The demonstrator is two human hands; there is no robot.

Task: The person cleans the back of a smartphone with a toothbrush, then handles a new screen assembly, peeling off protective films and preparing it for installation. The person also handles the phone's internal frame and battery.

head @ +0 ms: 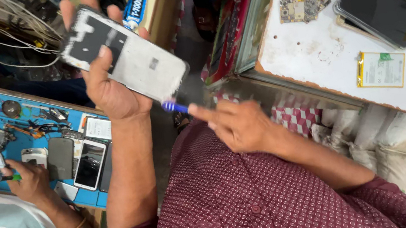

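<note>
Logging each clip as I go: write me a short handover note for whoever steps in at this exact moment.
Left hand: raised, gripping an opened phone frame, inner side toward the camera.
Right hand: holds a blue-handled tool, its tip close under the frame's lower edge.
Nearby: a co-worker's hands work on another phone over the blue mat. Circuit boards and a battery lie on the white table.
Done: frame is stripped open. Left: cannot tell from this view.

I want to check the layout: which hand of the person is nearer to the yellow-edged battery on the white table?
Right. The right hand, holding a blue tool, is closer to the battery; the left hand, holding the opened phone, is farther off.
</note>
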